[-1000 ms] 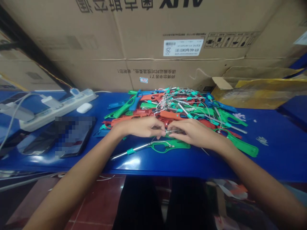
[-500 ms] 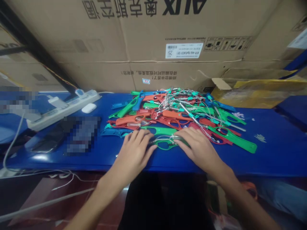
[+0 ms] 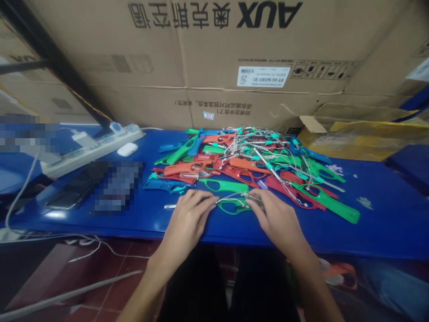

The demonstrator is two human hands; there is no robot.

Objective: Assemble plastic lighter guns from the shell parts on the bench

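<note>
My left hand is closed around a thin metal tube, whose shiny end sticks out to the left. At its fingertips, thin white wires run across to my right hand. My right hand's thumb and fingers pinch a small greyish lighter part, mostly covered by the fingers. Between both hands, a green lighter shell with a trigger loop lies at the table's front; its ends are hidden. Just behind, another green shell borders the pile.
A heap of red, green and blue lighter shells, metal tubes and wires spreads behind my hands. Left are a phone, a white power strip and a white case. A large carton stands behind; yellow-taped cardboard lies right.
The view has shifted slightly. My hands have drawn a little toward the table's front edge, and the tube's end now shows well out to the left of my left hand.
</note>
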